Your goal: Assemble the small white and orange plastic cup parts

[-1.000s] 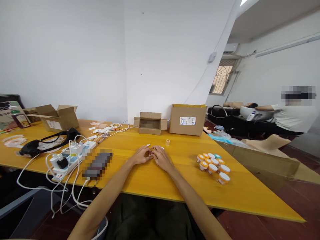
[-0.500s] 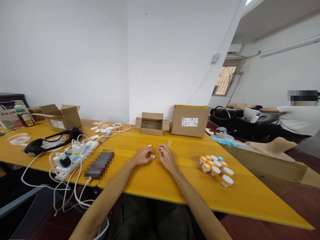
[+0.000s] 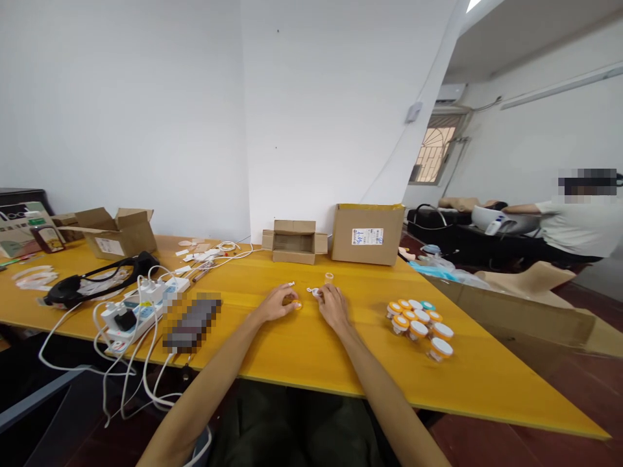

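My left hand (image 3: 278, 304) rests low over the table, fingers curled and closed on a small orange cap (image 3: 297, 305) at their tips. A small white bit (image 3: 291, 283) shows just beyond its knuckles. To the right, my right hand (image 3: 332, 305) has its fingertips closed on a small white piece (image 3: 315, 292), partly covered by the fingers. Right behind that hand stands a small clear cup (image 3: 329, 277), its lower part hidden. Farther right is a cluster of clear jars (image 3: 418, 329) with orange rims and white lids; one has a teal rim (image 3: 428, 305).
An open small carton (image 3: 294, 246) and a closed cardboard box (image 3: 366, 235) stand along the wall. On the left lie a phone (image 3: 193, 323), a power strip (image 3: 146, 311) with cables, black goggles (image 3: 104, 279) and another open box (image 3: 114, 235). A person (image 3: 569, 227) sits at the far right.
My right hand has moved slightly right, away from my left hand, and the white piece now shows at its fingertips. The orange cap at my left hand no longer shows white on top.
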Tool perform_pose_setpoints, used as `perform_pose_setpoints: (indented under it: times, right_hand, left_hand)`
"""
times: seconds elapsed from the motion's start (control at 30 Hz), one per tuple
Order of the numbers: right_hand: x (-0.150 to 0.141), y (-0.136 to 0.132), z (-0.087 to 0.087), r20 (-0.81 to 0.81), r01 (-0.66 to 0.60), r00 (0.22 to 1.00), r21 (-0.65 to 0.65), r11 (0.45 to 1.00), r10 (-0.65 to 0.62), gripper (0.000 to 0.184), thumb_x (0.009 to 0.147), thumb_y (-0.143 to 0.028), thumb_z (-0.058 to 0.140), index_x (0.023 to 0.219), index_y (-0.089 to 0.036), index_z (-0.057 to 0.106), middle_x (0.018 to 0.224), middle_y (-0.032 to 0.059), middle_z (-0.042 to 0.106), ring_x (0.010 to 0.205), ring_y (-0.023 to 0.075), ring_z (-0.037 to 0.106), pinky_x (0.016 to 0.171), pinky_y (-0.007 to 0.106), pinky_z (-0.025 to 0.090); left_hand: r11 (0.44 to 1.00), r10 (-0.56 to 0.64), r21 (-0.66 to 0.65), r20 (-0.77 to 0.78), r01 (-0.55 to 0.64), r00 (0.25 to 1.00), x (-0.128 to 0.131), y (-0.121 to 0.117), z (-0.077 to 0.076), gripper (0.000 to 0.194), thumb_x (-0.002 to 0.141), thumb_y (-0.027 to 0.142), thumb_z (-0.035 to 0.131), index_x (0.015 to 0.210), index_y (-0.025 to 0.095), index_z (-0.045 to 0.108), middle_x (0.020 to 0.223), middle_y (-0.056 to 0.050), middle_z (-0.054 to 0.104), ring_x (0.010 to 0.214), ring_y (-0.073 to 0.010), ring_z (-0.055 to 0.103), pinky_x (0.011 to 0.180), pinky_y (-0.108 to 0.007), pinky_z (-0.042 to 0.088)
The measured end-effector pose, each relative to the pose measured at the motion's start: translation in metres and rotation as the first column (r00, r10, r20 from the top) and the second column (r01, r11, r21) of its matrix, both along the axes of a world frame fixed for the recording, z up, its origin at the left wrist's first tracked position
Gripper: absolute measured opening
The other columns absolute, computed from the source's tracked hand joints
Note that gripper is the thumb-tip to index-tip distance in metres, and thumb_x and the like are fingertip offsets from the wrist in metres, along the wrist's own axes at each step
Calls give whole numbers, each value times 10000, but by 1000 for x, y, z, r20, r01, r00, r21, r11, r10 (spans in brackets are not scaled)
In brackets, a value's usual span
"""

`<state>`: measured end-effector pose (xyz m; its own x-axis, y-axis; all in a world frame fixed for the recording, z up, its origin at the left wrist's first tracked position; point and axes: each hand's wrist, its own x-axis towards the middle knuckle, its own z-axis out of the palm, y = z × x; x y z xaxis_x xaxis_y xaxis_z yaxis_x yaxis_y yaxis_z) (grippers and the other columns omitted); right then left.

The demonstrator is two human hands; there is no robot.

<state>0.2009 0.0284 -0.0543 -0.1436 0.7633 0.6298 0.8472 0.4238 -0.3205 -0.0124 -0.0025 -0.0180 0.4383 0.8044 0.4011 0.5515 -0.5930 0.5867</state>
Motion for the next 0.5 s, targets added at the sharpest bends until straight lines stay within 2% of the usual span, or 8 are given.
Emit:
perform_pose_setpoints:
  times: [0.13,0.23,0.37,0.5]
  right_hand:
    - [-3,-11,13,48,113,993,-132,985,-108,107,876,-151,585,878,-214,672,979,96,676,949,230,615,805,304,451]
    - [-6,-16,20,77,162,986,-176,971,-151,131,886,-150,567,910,-207,683,1005,97,682,977,220,613,821,288,438]
    - [-7,-18,22,89,171,983,-177,969,-157,136,881,-159,565,902,-207,690,1001,106,689,961,232,616,824,305,438]
    - [-7,-17,19,104,122,988,-85,989,-113,148,884,-187,550,929,-218,688,1126,124,670,1021,265,595,851,358,438]
  left_hand:
    - [1000,-2,1,26,2,1000,1,0,1,123,865,323,632,832,212,676,967,-53,680,1145,-258,592,1009,-387,446]
    - [1000,0,-7,38,0,999,2,2,-1,123,861,300,631,795,209,680,919,-46,672,1118,-252,603,999,-376,452]
    - [1000,8,-16,42,-8,999,3,5,-5,124,857,274,624,773,201,682,868,-40,660,1020,-234,628,951,-360,477]
    - [1000,6,-7,43,-5,999,3,6,-5,111,844,252,628,761,198,679,855,-37,657,1006,-232,629,948,-360,476]
